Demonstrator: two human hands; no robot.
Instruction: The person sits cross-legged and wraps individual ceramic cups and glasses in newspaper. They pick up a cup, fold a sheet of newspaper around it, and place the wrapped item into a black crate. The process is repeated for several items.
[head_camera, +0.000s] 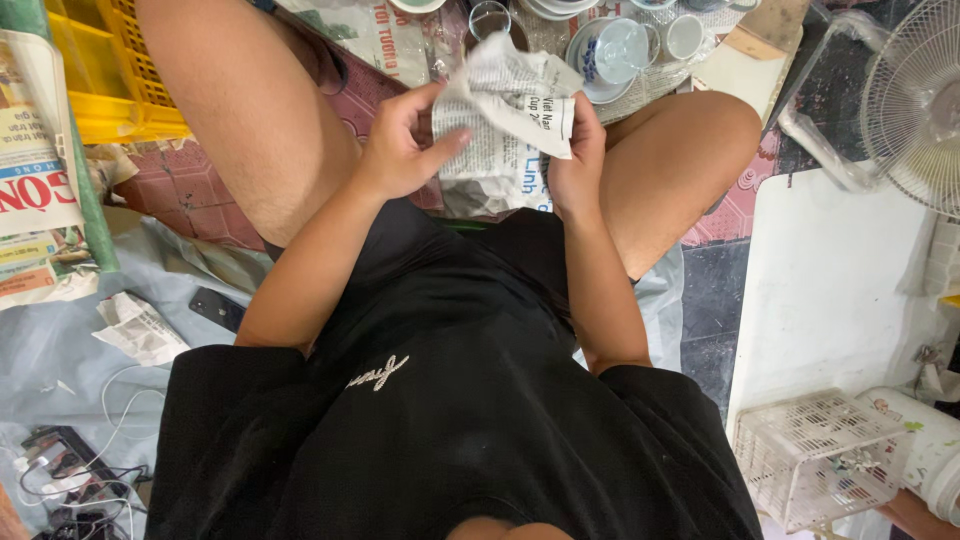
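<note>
Cluttered floor (190, 190) surrounds me: cups (640, 45) ahead, yellow crate (110, 70) left, fan (915, 100) right. Between my knees, my left hand (400, 145) and right hand (575, 160) both grasp crumpled newspaper (510, 105).

A seated person in black clothes holds a crumpled sheet of newspaper (510, 105) between the knees, the left hand (400, 145) gripping its left edge and the right hand (578, 160) folded over its right side. Just beyond lie white and blue cups (622, 48); a yellow crate (100, 70) sits left, a fan (915, 100) right
</note>
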